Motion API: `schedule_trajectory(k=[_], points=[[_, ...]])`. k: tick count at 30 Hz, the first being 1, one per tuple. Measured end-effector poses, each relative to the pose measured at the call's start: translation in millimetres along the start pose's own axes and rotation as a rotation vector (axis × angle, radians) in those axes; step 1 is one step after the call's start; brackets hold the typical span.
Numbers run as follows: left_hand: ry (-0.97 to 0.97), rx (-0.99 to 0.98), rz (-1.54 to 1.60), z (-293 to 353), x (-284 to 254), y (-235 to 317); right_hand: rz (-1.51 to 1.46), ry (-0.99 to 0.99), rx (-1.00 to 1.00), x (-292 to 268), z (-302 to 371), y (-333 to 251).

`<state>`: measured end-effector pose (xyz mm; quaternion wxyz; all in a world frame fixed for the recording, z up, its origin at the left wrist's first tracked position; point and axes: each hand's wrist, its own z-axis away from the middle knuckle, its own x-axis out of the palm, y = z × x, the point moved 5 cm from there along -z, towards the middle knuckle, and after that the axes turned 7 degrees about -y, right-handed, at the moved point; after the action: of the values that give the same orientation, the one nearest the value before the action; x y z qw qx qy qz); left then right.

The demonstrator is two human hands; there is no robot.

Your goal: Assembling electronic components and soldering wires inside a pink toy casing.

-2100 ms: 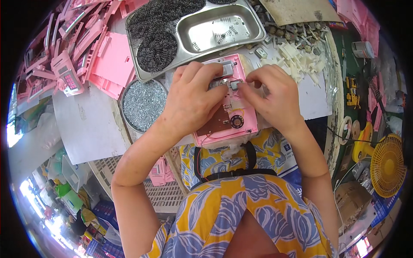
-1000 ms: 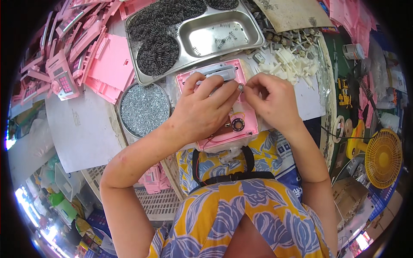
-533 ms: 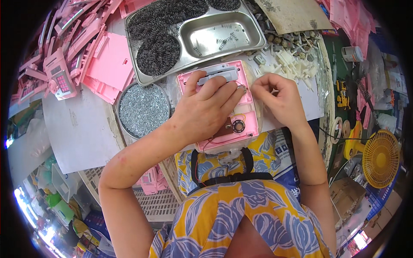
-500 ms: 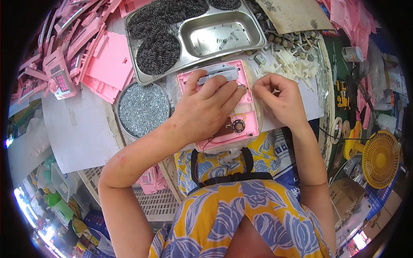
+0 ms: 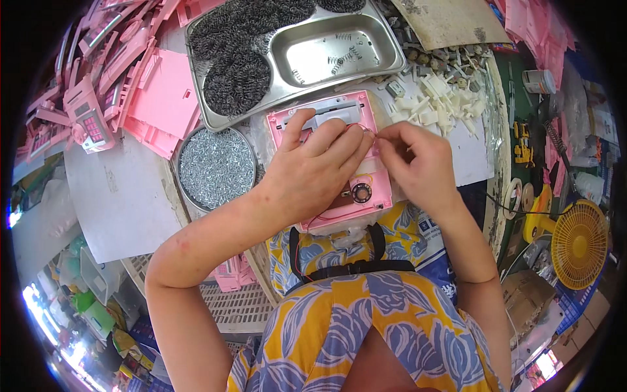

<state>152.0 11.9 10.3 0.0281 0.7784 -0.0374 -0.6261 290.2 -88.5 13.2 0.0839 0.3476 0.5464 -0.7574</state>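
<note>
A pink plastic housing (image 5: 382, 119) lies open in front of me, with a grey plastic part (image 5: 330, 114) at its far end and a small round speaker (image 5: 361, 192) at its near end. My left hand (image 5: 307, 171) rests across it from the left, palm down, little finger raised. A thin red wire (image 5: 354, 125) leads to the closed fingertips of this hand; its thumb is hidden. From the right, my right hand (image 5: 421, 163) meets it at the housing's right edge, thumb and forefinger pinched. What the right fingertips hold is too small to make out.
Beyond the housing stands a metal tray (image 5: 281, 108) of black springs. A round dish of screws (image 5: 217, 166) sits left of it. Pink plastic parts (image 5: 160, 95) pile up at far left, white plastic pieces (image 5: 434, 98) at right. A yellow fan (image 5: 578, 245) is at far right.
My right hand has moved left to meet the left fingertips at the housing's edge. The red wire now shows arching above the left fingers.
</note>
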Motion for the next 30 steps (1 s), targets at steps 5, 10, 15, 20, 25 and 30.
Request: schedule_trajectory(k=[5, 10, 15, 20, 25, 30], points=[[-0.006, -0.01, -0.029, 2, 2, 1, 0.408, 0.105, -0.282, 4, 5, -19], [0.072, 0.065, 0.032, 8, -9, -9, -0.224, -0.059, -0.007, -2, -8, 13], [0.005, 0.134, 0.076, 25, -17, -19, -0.327, -0.101, 0.081, 5, -16, 22], [-0.049, 0.182, 0.026, 34, -19, -30, -0.222, -0.093, 0.111, 7, -18, 16], [-0.09, 0.201, -0.01, 35, -18, -34, -0.203, -0.049, 0.106, 3, -16, 12], [-0.095, 0.183, -0.032, 37, -14, -31, -0.222, -0.103, 0.062, 3, -16, 21]])
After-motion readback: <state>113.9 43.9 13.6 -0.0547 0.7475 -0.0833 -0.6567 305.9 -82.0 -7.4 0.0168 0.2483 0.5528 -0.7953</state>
